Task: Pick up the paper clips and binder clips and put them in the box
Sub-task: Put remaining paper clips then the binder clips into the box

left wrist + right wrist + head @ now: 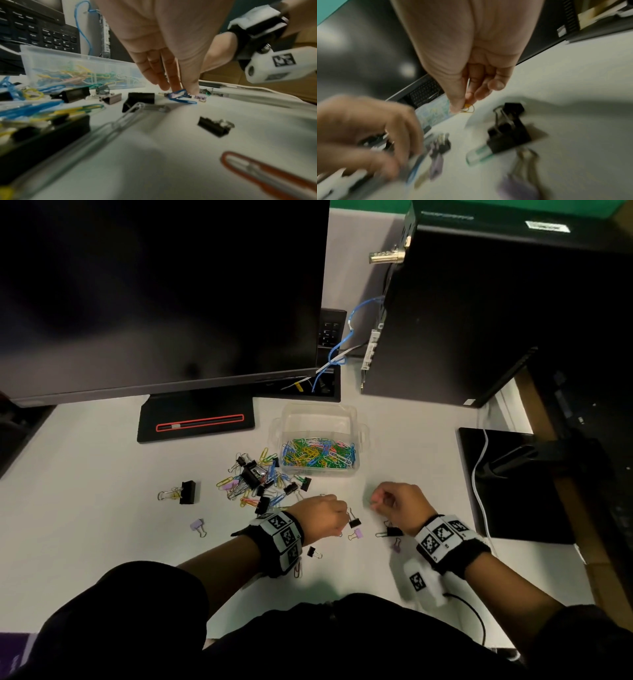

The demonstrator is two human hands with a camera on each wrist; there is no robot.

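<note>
Left hand (171, 75) pinching blue clip (180, 96) off bench (102, 525); right hand (467, 83) clamped on yellow clip (468, 108), probably bound for box (356, 436).

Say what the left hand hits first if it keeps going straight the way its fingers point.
Most likely the desk. The left hand points down, fingers on a blue paper clip lying flat there. Forward drift would meet the small purple binder clip; depth is unclear.
</note>
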